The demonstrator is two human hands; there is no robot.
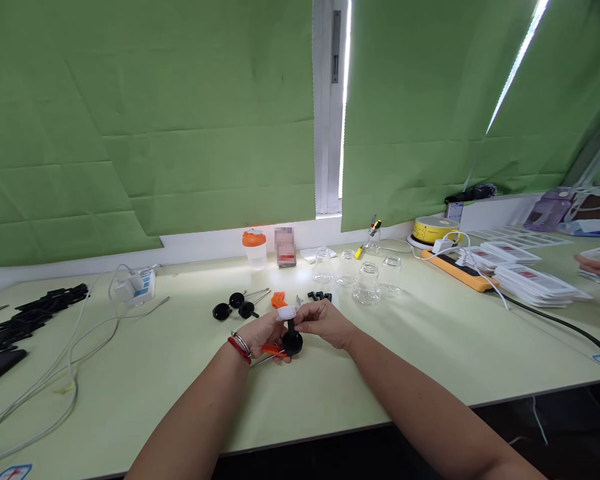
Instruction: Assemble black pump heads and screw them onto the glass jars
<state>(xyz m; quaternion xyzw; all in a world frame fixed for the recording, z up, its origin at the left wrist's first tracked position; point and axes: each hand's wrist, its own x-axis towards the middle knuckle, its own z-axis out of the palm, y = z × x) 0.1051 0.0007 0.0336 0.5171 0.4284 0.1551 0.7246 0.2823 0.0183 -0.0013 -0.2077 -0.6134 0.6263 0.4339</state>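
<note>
I see the black round piece (293, 344) over the surface (180, 353), clasped in the left grip (263, 330); the right grip (326, 324) is at its stem (291, 327) (pinching or merely touching, I can't tell). I'd judge it light, stiff, slick, best held by its rim. Fingers partly hide the orange piece (273, 349).

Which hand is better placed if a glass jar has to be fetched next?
Probably the right hand: the glass jar stands on its side, and the left hand supports the black round piece.
</note>
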